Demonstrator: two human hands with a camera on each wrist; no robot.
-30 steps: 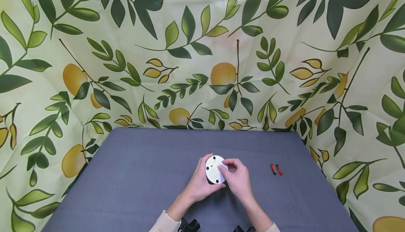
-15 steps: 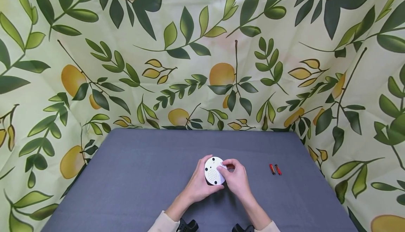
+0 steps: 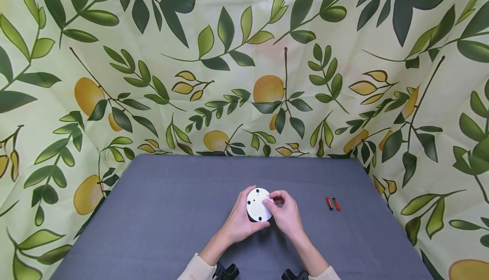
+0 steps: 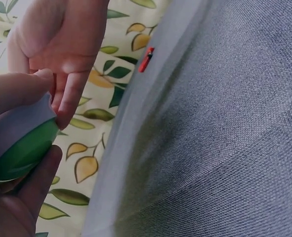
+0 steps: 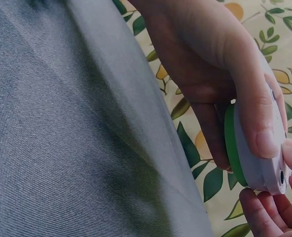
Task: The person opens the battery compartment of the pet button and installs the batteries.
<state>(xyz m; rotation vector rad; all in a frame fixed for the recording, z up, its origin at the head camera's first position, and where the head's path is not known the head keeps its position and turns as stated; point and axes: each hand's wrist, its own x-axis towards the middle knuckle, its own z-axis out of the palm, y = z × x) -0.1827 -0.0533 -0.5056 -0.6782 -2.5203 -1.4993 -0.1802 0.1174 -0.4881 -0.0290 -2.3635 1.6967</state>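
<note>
My left hand [image 3: 244, 218] grips a round white device [image 3: 255, 207] by its side, above the table. The device's upturned face has dark round feet and a patch of small holes. Its green side [image 4: 29, 150] shows in the left wrist view, between left thumb and fingers. From the right, my right hand [image 3: 287, 217] pinches the device's edge, thumb on the white face and fingers bent at the rim. In the right wrist view the left thumb lies along the device [image 5: 257, 153], with the right fingertips at its lower end. The device's far side is hidden.
Two small red-and-black batteries [image 3: 333, 204] lie side by side on the grey cloth-covered table [image 3: 183, 186], right of the hands. A leaf-and-fruit patterned cloth [image 3: 229, 80] rises behind the table and along both sides.
Both hands hold the device in nearly the same pose throughout. The whole head view shifts slightly; the batteries lie unmoved on the table.
</note>
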